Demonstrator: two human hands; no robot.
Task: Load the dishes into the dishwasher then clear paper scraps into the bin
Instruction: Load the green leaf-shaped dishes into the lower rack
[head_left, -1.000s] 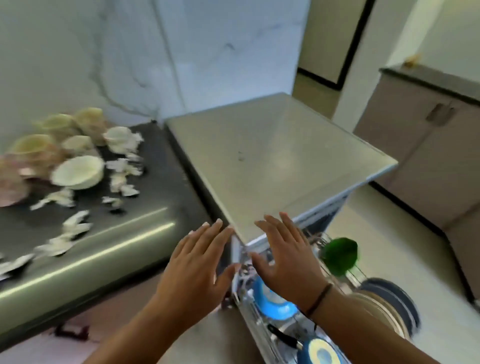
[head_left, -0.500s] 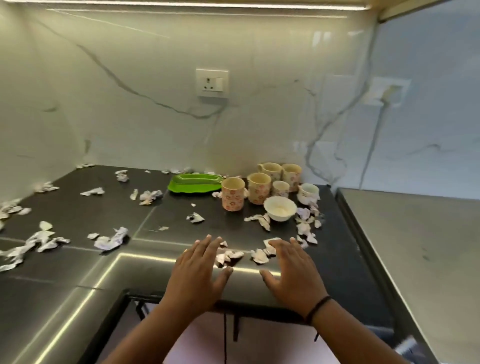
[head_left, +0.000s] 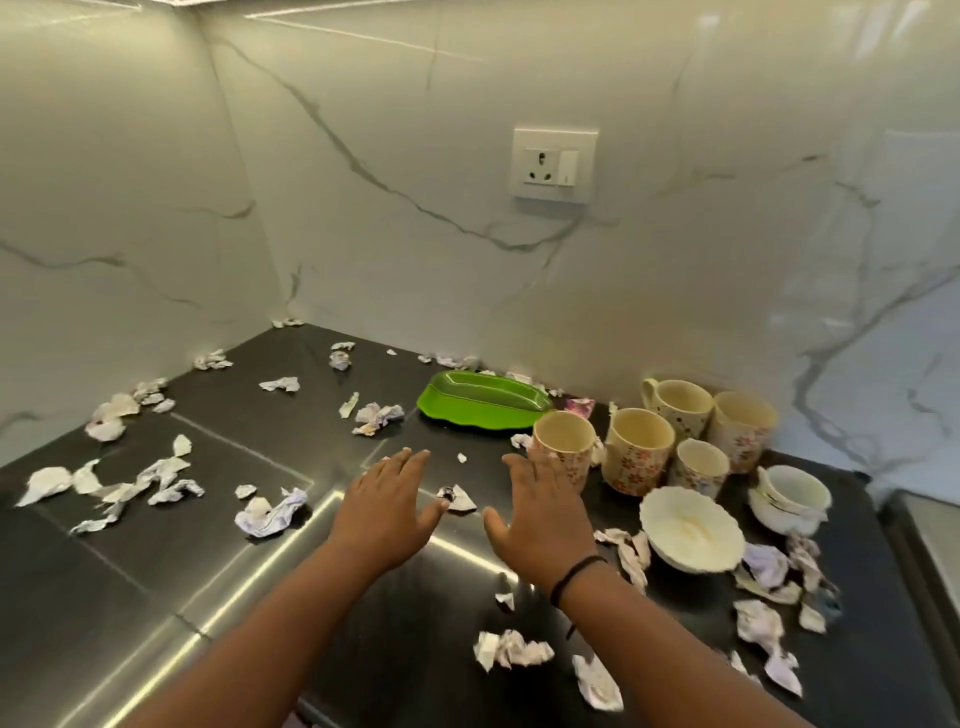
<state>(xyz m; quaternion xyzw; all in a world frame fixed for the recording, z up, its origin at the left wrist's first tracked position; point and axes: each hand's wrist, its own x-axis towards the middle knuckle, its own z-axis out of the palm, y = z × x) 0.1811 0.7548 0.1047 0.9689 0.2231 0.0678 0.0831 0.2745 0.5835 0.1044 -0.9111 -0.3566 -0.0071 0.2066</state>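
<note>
1. My left hand (head_left: 384, 512) and right hand (head_left: 540, 514) hover over the dark tabletop (head_left: 156, 571), each grip released, fingers spread, holding nothing.
2. Mugs (head_left: 636, 449), a white bowl (head_left: 691, 530) and a green tray (head_left: 483, 402) stand ahead to the right.
3. Paper scraps (head_left: 267, 514) lie scattered about.

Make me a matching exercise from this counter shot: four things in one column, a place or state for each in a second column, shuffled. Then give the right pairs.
Things
1. green tray
2. white scalloped bowl
3. right hand
4. wall socket

Places or states
A. on the marble backsplash, above the counter
B. fingers spread, just in front of the nearest floral cup
C. near the back wall, left of the cups
D. in front of the cups, paper scraps beside it

Pairs: 1-C, 2-D, 3-B, 4-A
</note>
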